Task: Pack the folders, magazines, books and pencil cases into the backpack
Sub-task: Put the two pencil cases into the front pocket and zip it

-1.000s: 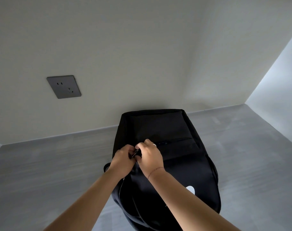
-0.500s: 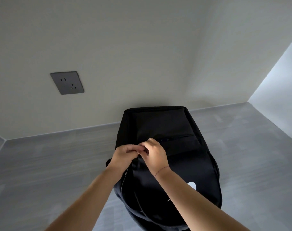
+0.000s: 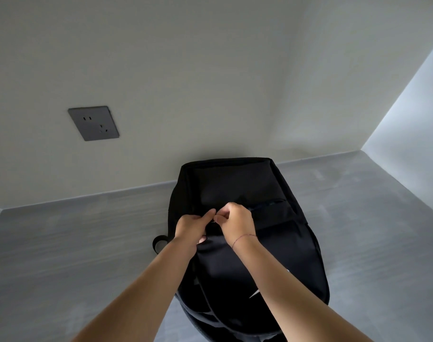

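Near edge: both forearms come in over the backpack [image 3: 260, 262], which lies flat on the grey surface [image 3: 87, 243], white logo mark [image 3: 256, 293] on its near right side. The near end looks zipped as far as I can tell, but it's dark there.

Mid-bag: left hand [image 3: 193, 227] and right hand [image 3: 237, 222] meet fingertip to fingertip. Both are curled and pinching one spot, on what looks like a zip pull [image 3: 213, 221]; too small to confirm. A strap loop [image 3: 158, 243] pokes out at the left, and the front pocket zip [image 3: 267, 203] runs right from the hands.

Far: the bag's top end sits near the wall [image 3: 210, 70], with a socket plate [image 3: 93, 123] up left.

Status: no folders, magazines, books or pencil cases in view anywhere. Judgement: either all are packed and this is the close-up, or it's the opening before loading. Can't tell which from this; the bag's bulk hints at packed
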Tool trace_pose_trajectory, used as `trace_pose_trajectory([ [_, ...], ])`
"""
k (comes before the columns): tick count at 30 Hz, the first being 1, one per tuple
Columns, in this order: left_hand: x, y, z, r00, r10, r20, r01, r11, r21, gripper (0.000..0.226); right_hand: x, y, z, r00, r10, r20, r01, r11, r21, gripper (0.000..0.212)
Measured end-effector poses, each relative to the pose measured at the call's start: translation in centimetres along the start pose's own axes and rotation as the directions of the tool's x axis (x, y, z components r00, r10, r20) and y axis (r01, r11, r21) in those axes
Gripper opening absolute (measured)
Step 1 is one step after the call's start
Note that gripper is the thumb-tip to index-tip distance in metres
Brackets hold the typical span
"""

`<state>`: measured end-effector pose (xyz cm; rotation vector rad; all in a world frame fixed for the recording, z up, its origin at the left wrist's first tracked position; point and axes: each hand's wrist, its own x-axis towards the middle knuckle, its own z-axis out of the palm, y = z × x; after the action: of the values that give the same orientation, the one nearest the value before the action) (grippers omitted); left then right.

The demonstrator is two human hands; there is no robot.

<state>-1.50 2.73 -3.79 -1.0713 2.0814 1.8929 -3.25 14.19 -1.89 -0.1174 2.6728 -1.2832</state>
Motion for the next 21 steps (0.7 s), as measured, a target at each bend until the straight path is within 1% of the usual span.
trace_pose_trajectory([
  [2, 0.2, -0.1, -0.1, 1.0, 0.008, 0.0, -0.008, 1.0, -0.022, 0.037, -0.2, 0.3, -0.1, 1.0, 0.011, 0.015, -0.013, 0.99, 0.141, 0.004],
  [4, 0.5, -0.3, -0.2, 0.999, 0.048, -0.022, -0.048, 0.999, -0.02, 0.032, -0.5, 0.6, 0.1, 0.999, 0.009, 0.031, -0.016, 0.969, 0.246, 0.005],
  [7, 0.5, -0.3, -0.1, 0.989, 0.134, -0.056, -0.133, 0.991, 0.011, 0.023, -0.5, 0.9, 0.4, 0.999, 0.016, 0.035, -0.027, 0.934, 0.355, 0.003],
  [9, 0.4, 0.0, 0.0, 0.976, 0.201, -0.085, -0.196, 0.978, 0.066, 0.016, -0.4, 0.9, 0.3, 0.999, 0.028, 0.038, -0.041, 0.916, 0.398, 0.003],
  [12, 0.5, 0.1, 0.1, 0.965, 0.245, -0.091, -0.233, 0.964, 0.131, 0.013, -0.2, 0.8, 0.2, 0.998, 0.034, 0.052, -0.051, 0.916, 0.397, 0.001],
  [15, 0.8, -0.1, 0.1, 0.958, 0.266, -0.105, -0.248, 0.956, 0.157, 0.011, -0.1, 0.8, 0.2, 0.999, 0.026, 0.036, -0.036, 0.939, 0.343, 0.006],
  [18, 0.8, -0.3, 0.1, 0.947, 0.292, -0.131, -0.271, 0.95, 0.155, 0.008, -0.2, 1.0, -0.1, 1.0, 0.004, -0.031, 0.006, 0.947, 0.321, 0.003],
  [21, 0.8, -0.3, 0.0, 0.942, 0.303, -0.141, -0.286, 0.95, 0.128, 0.006, -0.2, 1.3, -0.5, 0.995, 0.005, -0.102, 0.03, 0.94, 0.341, 0.004],
])
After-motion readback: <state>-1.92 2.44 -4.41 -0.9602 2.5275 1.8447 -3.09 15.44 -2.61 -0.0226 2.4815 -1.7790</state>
